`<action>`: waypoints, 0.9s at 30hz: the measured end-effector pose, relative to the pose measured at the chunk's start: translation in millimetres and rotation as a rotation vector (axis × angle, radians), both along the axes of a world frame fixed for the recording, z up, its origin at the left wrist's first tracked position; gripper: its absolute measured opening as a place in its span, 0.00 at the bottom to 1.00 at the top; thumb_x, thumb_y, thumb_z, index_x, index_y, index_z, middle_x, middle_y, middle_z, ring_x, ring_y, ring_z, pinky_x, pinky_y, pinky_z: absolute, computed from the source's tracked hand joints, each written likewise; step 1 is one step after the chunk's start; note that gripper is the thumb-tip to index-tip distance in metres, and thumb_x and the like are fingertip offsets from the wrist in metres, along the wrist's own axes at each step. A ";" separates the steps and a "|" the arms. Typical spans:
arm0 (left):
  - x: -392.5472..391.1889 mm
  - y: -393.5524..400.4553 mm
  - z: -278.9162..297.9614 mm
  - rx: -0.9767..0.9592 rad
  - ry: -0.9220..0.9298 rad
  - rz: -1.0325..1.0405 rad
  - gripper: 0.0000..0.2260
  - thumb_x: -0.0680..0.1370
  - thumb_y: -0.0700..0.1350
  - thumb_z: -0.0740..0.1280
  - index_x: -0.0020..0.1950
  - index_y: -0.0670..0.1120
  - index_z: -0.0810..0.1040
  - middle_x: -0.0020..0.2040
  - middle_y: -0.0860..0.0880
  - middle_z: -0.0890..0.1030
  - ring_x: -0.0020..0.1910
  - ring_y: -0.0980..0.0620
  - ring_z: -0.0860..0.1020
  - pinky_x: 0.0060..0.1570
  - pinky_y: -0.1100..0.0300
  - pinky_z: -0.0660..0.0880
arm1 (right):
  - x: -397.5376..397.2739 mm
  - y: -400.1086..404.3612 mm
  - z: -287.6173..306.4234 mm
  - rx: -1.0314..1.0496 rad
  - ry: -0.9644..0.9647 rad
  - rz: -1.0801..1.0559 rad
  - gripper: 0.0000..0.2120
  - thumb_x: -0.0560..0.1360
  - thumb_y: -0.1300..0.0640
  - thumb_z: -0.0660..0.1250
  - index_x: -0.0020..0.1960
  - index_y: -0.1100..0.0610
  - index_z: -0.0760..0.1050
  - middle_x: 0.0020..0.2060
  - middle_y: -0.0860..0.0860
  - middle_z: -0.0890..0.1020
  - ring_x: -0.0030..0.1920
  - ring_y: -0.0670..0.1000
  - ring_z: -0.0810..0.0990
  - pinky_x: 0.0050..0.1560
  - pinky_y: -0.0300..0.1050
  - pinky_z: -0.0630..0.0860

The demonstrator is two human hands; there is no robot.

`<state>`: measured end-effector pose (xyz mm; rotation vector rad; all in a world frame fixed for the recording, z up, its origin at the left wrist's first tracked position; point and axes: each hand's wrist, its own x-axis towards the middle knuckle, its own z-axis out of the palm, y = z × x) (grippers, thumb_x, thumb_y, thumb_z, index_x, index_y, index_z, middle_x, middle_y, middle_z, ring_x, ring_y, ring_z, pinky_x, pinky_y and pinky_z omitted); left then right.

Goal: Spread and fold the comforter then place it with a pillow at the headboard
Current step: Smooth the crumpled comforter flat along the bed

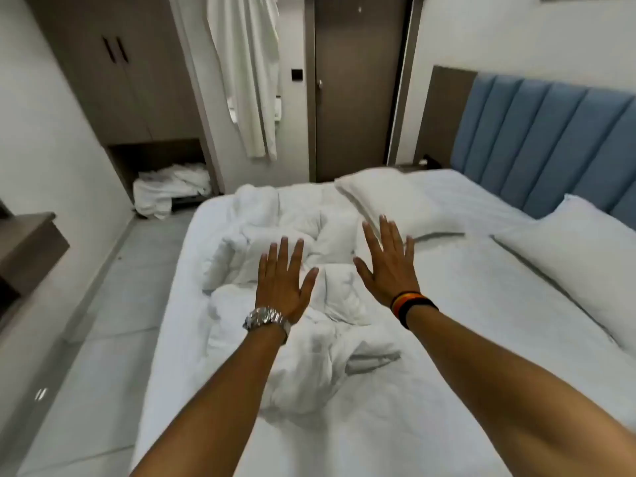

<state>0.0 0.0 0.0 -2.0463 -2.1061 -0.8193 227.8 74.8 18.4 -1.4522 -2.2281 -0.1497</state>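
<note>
A white comforter (pixel 275 228) lies crumpled in a heap across the left half of the bed (pixel 464 297). My left hand (pixel 284 280), with a metal watch on the wrist, hovers over the heap with fingers spread and holds nothing. My right hand (pixel 387 261), with dark bands on the wrist, is also spread and empty above the heap's right edge. One white pillow (pixel 395 201) lies askew at the far side of the bed. A second pillow (pixel 578 256) rests by the blue padded headboard (pixel 537 132) at the right.
A tiled floor (pixel 103 321) runs along the left side of the bed. A wardrobe (pixel 113 70) stands at the back left, with a pile of white linen (pixel 168 191) in its lower niche. A white robe (pixel 247 63) hangs beside a brown door (pixel 354 80). A brown shelf (pixel 27 246) juts out at the left.
</note>
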 end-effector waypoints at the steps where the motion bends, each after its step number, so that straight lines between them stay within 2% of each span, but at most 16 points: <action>1: 12.2 7.5 -32.1 -0.078 -0.024 0.006 0.32 0.83 0.65 0.48 0.85 0.53 0.53 0.85 0.46 0.51 0.84 0.44 0.48 0.81 0.43 0.47 | 14.2 9.0 -30.4 -0.096 -0.001 -0.033 0.36 0.83 0.38 0.54 0.85 0.49 0.45 0.84 0.57 0.46 0.84 0.60 0.46 0.78 0.72 0.50; 4: 32.6 6.2 -108.1 -0.160 -0.030 0.034 0.32 0.83 0.65 0.47 0.85 0.54 0.52 0.85 0.47 0.49 0.84 0.46 0.46 0.80 0.43 0.49 | 43.1 13.0 -112.7 -0.271 -0.009 -0.087 0.38 0.83 0.35 0.52 0.85 0.45 0.38 0.84 0.56 0.39 0.83 0.59 0.41 0.77 0.73 0.48; 8: 67.6 55.7 -209.4 -0.247 0.039 0.035 0.30 0.84 0.63 0.50 0.85 0.53 0.53 0.85 0.46 0.50 0.84 0.45 0.46 0.80 0.41 0.50 | 61.3 61.9 -223.0 -0.470 0.026 -0.070 0.39 0.80 0.28 0.49 0.83 0.40 0.36 0.84 0.54 0.37 0.83 0.59 0.40 0.77 0.74 0.47; 11: 73.2 82.7 -269.2 -0.289 0.186 0.090 0.30 0.84 0.61 0.52 0.84 0.52 0.59 0.84 0.44 0.56 0.83 0.40 0.51 0.78 0.35 0.49 | 55.5 94.1 -281.3 -0.556 0.055 -0.031 0.41 0.77 0.24 0.50 0.82 0.35 0.34 0.83 0.53 0.34 0.83 0.61 0.38 0.75 0.77 0.46; 13: 68.2 96.6 -302.3 -0.318 0.249 0.149 0.30 0.83 0.61 0.54 0.83 0.52 0.59 0.84 0.43 0.57 0.82 0.35 0.51 0.77 0.32 0.45 | 45.1 114.0 -312.0 -0.641 0.081 -0.007 0.44 0.73 0.20 0.53 0.80 0.31 0.33 0.82 0.51 0.30 0.83 0.62 0.37 0.74 0.79 0.43; 15: 61.3 99.2 -328.9 -0.326 0.277 0.173 0.30 0.83 0.60 0.54 0.84 0.53 0.58 0.84 0.43 0.55 0.82 0.33 0.48 0.76 0.29 0.45 | 32.3 121.0 -338.5 -0.741 0.111 0.014 0.47 0.69 0.18 0.55 0.78 0.28 0.32 0.81 0.50 0.29 0.83 0.63 0.40 0.73 0.79 0.44; 18: 57.6 96.6 -357.4 -0.336 0.281 0.175 0.29 0.83 0.59 0.54 0.84 0.53 0.56 0.85 0.44 0.52 0.83 0.34 0.46 0.76 0.30 0.43 | 17.7 114.6 -376.2 -0.738 0.014 0.007 0.48 0.68 0.17 0.53 0.78 0.28 0.32 0.84 0.53 0.39 0.81 0.66 0.51 0.71 0.78 0.54; 20: 56.6 96.7 -363.4 -0.339 0.272 0.182 0.29 0.84 0.59 0.53 0.84 0.53 0.56 0.85 0.44 0.52 0.83 0.34 0.45 0.77 0.31 0.42 | 15.2 115.3 -386.3 -0.636 -0.055 -0.010 0.47 0.70 0.19 0.54 0.80 0.31 0.35 0.83 0.56 0.51 0.74 0.66 0.62 0.66 0.70 0.64; 22: 57.0 96.0 -363.9 -0.355 0.267 0.185 0.29 0.84 0.59 0.52 0.84 0.53 0.56 0.85 0.44 0.52 0.83 0.34 0.45 0.77 0.31 0.41 | 18.1 120.8 -385.2 -0.601 -0.056 0.010 0.46 0.71 0.25 0.59 0.82 0.33 0.40 0.77 0.57 0.61 0.65 0.64 0.69 0.58 0.60 0.72; 25: 57.1 94.4 -358.2 -0.383 0.244 0.184 0.28 0.84 0.60 0.51 0.84 0.54 0.57 0.84 0.44 0.55 0.82 0.34 0.49 0.76 0.30 0.44 | 26.0 116.3 -369.3 -0.653 -0.024 0.054 0.45 0.74 0.34 0.66 0.82 0.33 0.43 0.68 0.56 0.67 0.56 0.60 0.74 0.48 0.52 0.78; 27: 61.1 90.2 -348.7 -0.407 0.213 0.172 0.28 0.84 0.61 0.50 0.84 0.55 0.58 0.84 0.45 0.58 0.82 0.34 0.52 0.76 0.30 0.47 | 36.0 100.4 -354.7 -0.678 -0.016 0.046 0.44 0.75 0.38 0.67 0.82 0.34 0.44 0.65 0.56 0.68 0.52 0.59 0.77 0.47 0.52 0.80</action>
